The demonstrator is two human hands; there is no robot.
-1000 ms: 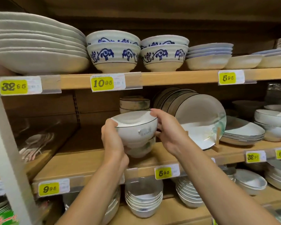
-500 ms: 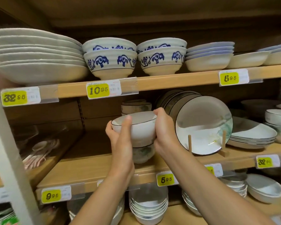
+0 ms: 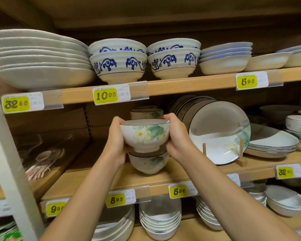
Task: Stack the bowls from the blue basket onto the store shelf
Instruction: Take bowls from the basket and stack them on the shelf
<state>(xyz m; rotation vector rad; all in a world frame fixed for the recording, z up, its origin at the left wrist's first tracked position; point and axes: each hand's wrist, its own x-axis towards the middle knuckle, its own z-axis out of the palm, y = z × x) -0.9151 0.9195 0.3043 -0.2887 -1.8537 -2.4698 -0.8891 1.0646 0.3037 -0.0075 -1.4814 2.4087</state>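
Note:
A white bowl with a green lotus print and dark rim (image 3: 145, 134) is held upright between both hands. My left hand (image 3: 116, 139) grips its left side and my right hand (image 3: 177, 136) grips its right side. Its foot sits in the mouth of a matching bowl (image 3: 149, 162) that stands on the middle wooden shelf (image 3: 97, 178). Behind them stands another short stack of the same bowls (image 3: 146, 113). The blue basket is out of view.
A lotus plate (image 3: 219, 133) leans on a wooden stand just right of the bowls, with shallow dishes (image 3: 271, 145) beyond. Blue-patterned bowls (image 3: 118, 63) and large white plates (image 3: 40, 58) fill the shelf above. Spoons (image 3: 43, 160) lie lower left; white bowls (image 3: 161, 221) below.
The held bowl has turned so its lotus print faces me and has settled level onto the bowl on the shelf. Both hands stay on its sides.

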